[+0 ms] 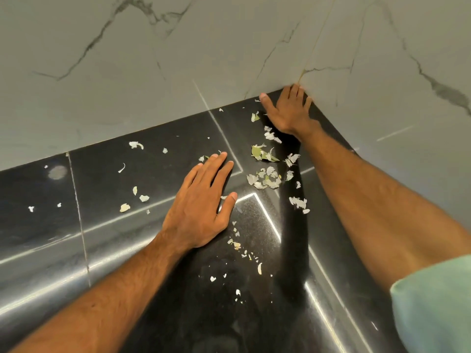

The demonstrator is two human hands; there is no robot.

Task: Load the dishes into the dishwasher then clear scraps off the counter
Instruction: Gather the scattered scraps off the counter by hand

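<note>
Pale and green vegetable scraps [265, 177] lie scattered over the black polished counter [107, 233], thickest between my two hands. My left hand [201, 205] lies flat on the counter with fingers straight, palm down, just left of the main heap. My right hand [286, 110] is stretched into the far corner where the counter meets the wall, fingers extended and fingertips touching the wall. More scraps [271, 135] lie just beside its wrist. Neither hand holds anything.
Grey marble-veined wall tiles [153, 72] close the counter at the back and on the right. Loose bits [135, 197] sit left of my left hand and more small flakes [244, 253] lie nearer me. A dull smudge [57, 172] marks the counter at far left.
</note>
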